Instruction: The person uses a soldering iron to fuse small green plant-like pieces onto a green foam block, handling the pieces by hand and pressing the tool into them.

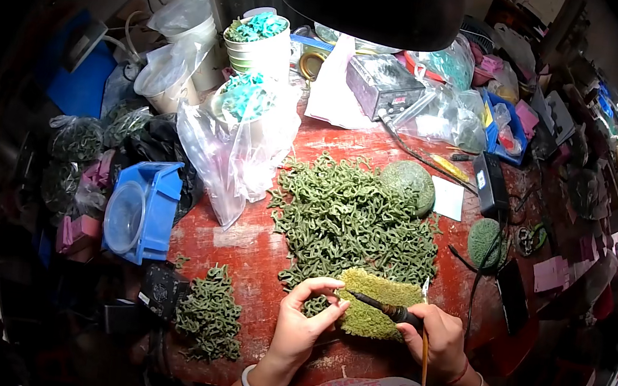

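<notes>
My left hand point(296, 327) curls its thumb and index finger at the left edge of a yellow-green textured pad point(374, 324); what is between them is too small to make out. My right hand point(436, 342) grips a black, pen-shaped hot tool point(391, 312), its thin tip reaching toward my left fingertips over the pad. A slim wooden-handled stick point(424, 360), pale at the top, stands upright along that hand. Just beyond lies a big heap of small curly green pieces point(344, 219), with a smaller heap point(209, 314) to the left.
Blue bins point(156, 215), white buckets point(257, 41) and plastic bags point(223, 146) crowd the red table point(228, 245). A grey powered box point(380, 87), rounded green pads point(484, 242), cables and a phone point(510, 297) lie at back and right. A dark lamp point(370, 3) hangs overhead.
</notes>
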The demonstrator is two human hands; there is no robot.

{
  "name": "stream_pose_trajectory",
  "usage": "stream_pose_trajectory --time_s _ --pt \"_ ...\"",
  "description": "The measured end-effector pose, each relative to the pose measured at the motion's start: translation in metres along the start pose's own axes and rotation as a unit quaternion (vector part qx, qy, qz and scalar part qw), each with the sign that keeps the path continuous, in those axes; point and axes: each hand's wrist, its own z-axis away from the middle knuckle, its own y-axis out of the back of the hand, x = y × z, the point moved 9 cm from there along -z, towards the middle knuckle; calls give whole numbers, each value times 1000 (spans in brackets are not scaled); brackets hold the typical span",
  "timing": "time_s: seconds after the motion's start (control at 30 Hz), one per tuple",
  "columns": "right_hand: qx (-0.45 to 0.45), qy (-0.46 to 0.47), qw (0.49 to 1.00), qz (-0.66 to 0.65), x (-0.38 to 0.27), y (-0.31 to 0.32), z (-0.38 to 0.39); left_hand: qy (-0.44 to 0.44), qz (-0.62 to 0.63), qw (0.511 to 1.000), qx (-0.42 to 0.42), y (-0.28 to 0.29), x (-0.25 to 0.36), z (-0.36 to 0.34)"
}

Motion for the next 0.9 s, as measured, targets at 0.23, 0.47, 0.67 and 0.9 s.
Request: stream_pose_trajectory --time_s 0.23,0.47,0.67,0.9 --pt "-6 -2 1000 4 0 1 -1 -5 -2 1000 0 -2 0 0" --pt "20 -27 999 -41 5 8 -2 -7 -4 1000 -4 -2 2 -1" --pt "59 -59 993 -87 22 6 -48 2 31 999 -9 2 0 1" --pt "10 -7 996 -89 30 -39 -104 47 186 980 -60 -6 -2 1"
